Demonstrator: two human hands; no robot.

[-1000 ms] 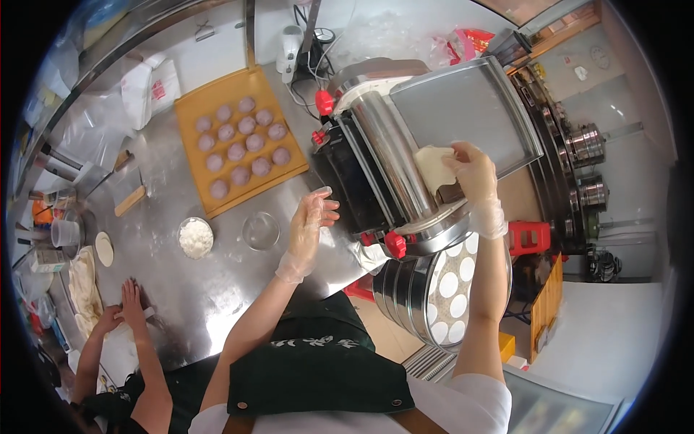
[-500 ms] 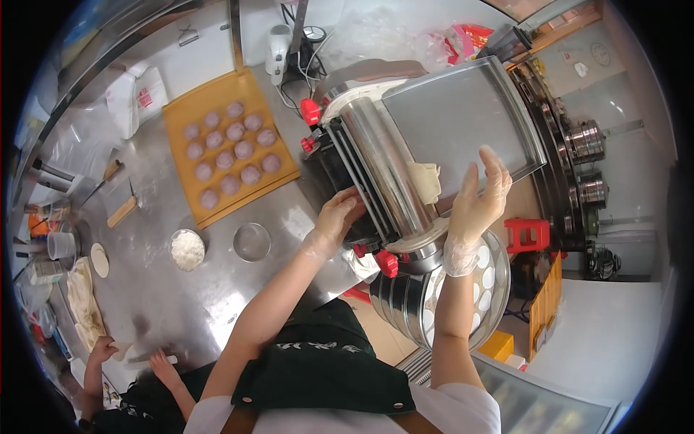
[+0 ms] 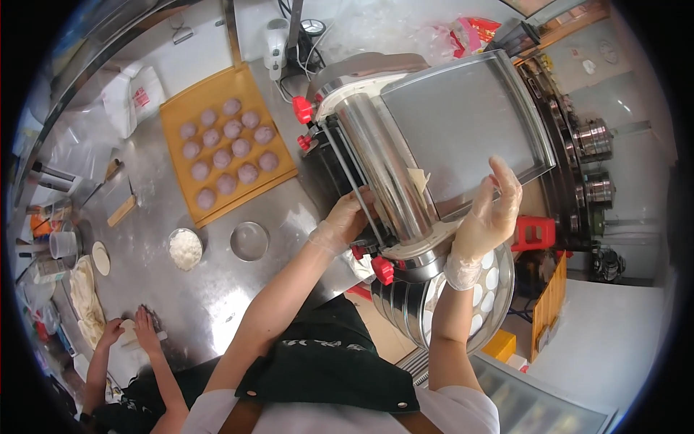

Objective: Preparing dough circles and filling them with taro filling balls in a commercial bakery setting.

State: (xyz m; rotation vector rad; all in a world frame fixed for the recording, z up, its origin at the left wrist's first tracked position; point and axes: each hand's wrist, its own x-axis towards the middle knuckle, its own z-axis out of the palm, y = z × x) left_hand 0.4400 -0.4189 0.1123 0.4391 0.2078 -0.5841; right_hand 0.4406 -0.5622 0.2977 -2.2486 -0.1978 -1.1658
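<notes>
"Dough (image 3: pixel 418 179), pale and thin, shows as a small ragged flap against the steel roller (image 3: pixel 372 152) of a rolling machine (image 3: pixel 361 72), where the roller borders the machine's flat metal plate (image 3: pixel 463 119). Who is at work?"

"A person in a dark apron (image 3: pixel 325 376) and clear gloves, on the machine's near side. The left hand (image 3: pixel 341 220) reaches in at the machine's left flank, its fingers passing behind a thin crossbar. The fingertips are hidden, so whether they grip anything cannot be told."

"And the right hand (image 3: pixel 490 215)?"

"Raised over the near edge of the plate, right of the dough and apart from it, the fingers loosely parted from the thumb."

"What lies to the machine's left?"

"On the steel tabletop (image 3: pixel 206 289), an amber tray (image 3: pixel 280 165) carries rows of purple balls (image 3: pixel 221 158). Nearer the person stand a small round dish (image 3: pixel 249 241) and, farther from the machine, a bowl of white powder (image 3: pixel 186 249). A wooden-handled scraper (image 3: pixel 121 210) lies beyond."

"Anyone else?"

"A co-worker's hands (image 3: pixel 147 334), far left of the machine, meet at a pale round (image 3: pixel 129 333). On the machine's near side, a round metal steamer (image 3: pixel 390 304) holds white discs (image 3: pixel 489 279); a red stool (image 3: pixel 533 233) stands to its right."
</notes>
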